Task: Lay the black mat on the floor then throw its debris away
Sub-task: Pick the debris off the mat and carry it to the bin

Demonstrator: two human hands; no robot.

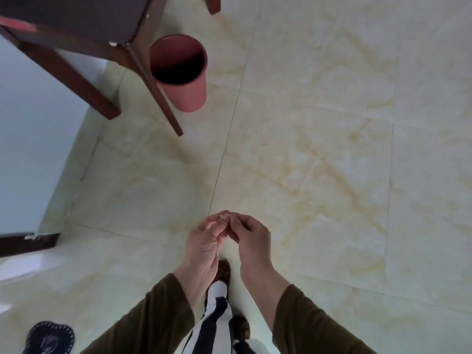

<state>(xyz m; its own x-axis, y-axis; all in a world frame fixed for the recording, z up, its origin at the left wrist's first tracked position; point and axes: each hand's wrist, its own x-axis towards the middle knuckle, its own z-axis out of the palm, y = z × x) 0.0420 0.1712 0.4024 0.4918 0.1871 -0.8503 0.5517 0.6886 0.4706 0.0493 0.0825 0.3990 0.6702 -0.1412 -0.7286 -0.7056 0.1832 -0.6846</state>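
Observation:
My left hand (204,238) and my right hand (250,233) meet at the fingertips in the lower middle of the head view, above the tiled floor. A tiny pale bit of debris (226,215) is pinched between the fingertips of both hands. The black mat (49,337) lies flat on the floor at the bottom left corner, partly cut off by the frame edge. A pink round bin (190,93) stands upright and open-topped at the upper left, well ahead of my hands.
A dark wooden chair (84,26) stands at the upper left, one thin leg (161,98) crossing in front of the bin. A pale wall (30,139) runs along the left. My striped trouser leg and shoes (222,297) are below my hands. Cream tiled floor (332,149) spreads right.

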